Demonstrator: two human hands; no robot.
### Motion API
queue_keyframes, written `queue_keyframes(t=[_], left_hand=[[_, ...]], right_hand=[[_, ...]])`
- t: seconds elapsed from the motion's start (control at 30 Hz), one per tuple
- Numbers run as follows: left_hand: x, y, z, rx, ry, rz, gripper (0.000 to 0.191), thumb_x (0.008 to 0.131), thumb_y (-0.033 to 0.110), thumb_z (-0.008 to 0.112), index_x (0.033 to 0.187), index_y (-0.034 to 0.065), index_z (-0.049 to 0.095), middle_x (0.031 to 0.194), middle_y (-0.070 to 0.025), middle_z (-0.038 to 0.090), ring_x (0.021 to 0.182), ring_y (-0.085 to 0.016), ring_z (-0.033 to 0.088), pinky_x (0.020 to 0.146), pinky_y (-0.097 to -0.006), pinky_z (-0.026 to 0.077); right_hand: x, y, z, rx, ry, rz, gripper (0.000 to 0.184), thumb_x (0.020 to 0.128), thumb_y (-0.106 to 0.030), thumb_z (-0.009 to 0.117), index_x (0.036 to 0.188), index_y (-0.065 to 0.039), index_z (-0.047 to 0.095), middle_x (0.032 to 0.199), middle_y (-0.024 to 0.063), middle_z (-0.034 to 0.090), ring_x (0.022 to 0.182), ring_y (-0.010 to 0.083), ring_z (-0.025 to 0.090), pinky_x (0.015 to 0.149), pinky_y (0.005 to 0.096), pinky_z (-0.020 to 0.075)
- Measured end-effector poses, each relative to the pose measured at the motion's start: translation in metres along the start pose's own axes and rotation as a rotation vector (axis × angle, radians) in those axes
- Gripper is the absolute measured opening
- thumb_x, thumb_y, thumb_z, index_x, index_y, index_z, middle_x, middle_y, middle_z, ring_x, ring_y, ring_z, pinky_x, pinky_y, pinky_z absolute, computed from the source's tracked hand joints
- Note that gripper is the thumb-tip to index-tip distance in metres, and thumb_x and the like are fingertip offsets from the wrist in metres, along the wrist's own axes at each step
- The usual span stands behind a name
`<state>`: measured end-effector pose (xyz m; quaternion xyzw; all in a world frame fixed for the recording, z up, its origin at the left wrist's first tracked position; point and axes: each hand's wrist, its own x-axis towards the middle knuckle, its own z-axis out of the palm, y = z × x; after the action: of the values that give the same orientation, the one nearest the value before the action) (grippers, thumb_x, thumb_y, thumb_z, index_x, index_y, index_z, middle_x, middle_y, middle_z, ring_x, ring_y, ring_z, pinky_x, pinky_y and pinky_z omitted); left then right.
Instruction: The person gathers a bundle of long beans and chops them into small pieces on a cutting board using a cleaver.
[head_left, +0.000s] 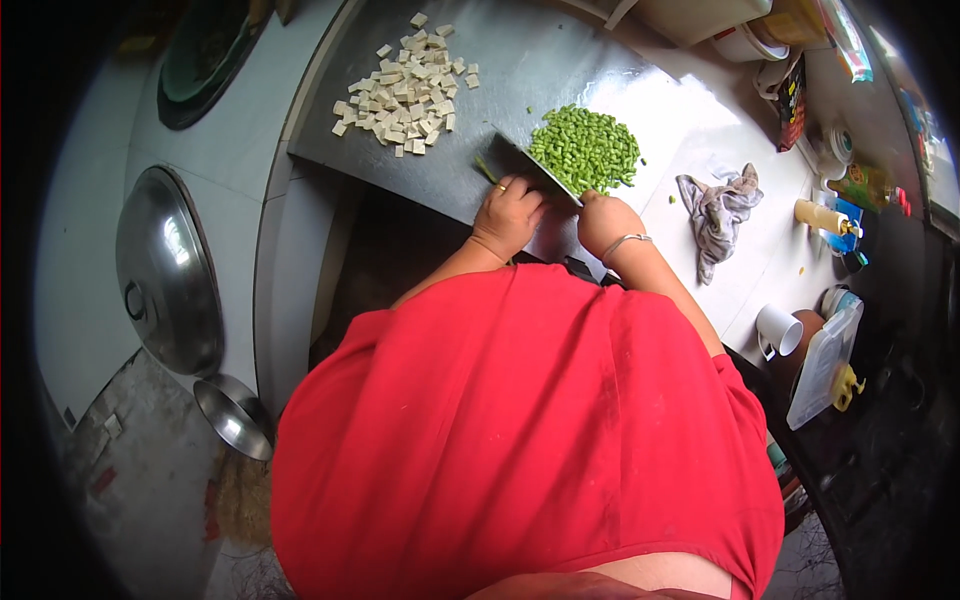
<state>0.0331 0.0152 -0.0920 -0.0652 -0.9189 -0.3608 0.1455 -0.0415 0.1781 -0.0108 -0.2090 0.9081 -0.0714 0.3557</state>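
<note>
My right hand (609, 225) grips the handle end of a broad kitchen knife (551, 172), most likely a cleaver. Its blade stands on edge over the metal worktop (502, 45). To the left of the blade, my left hand (510, 214) is closed around a thin green bean (487, 171), whose end sticks out beyond the fingers. How many beans the hand covers is hidden. Just right of the blade lies a heap of chopped green beans (585, 150). Farther left on the metal, pale cubes that look like tofu (409, 94) are spread in a loose pile.
A crumpled cloth (716, 214) lies on the white tiled counter, right of the beans. Beyond it are a pump bottle (821, 217), a white mug (780, 330) and a clear plastic lid (825, 367). At left sit a domed metal lid (172, 262) and a steel bowl (236, 416).
</note>
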Motion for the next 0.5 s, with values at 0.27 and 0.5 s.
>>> queue_keyframes(t=[0.27, 0.5], left_hand=[[-0.001, -0.004, 0.003, 0.010, -0.040, -0.014, 0.015, 0.071, 0.010, 0.071, 0.086, 0.0103, 0.068, 0.092, -0.0088, 0.061, 0.085, -0.031, 0.057, 0.077, -0.0397, 0.048], [0.005, 0.000, -0.001, -0.046, 0.003, 0.019, 0.015, 0.072, 0.010, 0.072, 0.086, 0.0098, 0.068, 0.093, -0.0077, 0.062, 0.087, -0.030, 0.058, 0.078, -0.0381, 0.049]], right_hand=[[0.012, -0.013, -0.017, -0.057, -0.174, 0.040, 0.031, 0.081, -0.010, 0.050, 0.106, 0.004, 0.060, 0.100, 0.0237, 0.067, 0.094, 0.0364, 0.066, 0.082, 0.0414, 0.0527], [0.032, -0.007, -0.018, -0.025, -0.106, 0.028, 0.027, 0.083, -0.016, 0.052, 0.101, 0.000, 0.064, 0.098, 0.0230, 0.067, 0.093, 0.0371, 0.065, 0.084, 0.0412, 0.0515]])
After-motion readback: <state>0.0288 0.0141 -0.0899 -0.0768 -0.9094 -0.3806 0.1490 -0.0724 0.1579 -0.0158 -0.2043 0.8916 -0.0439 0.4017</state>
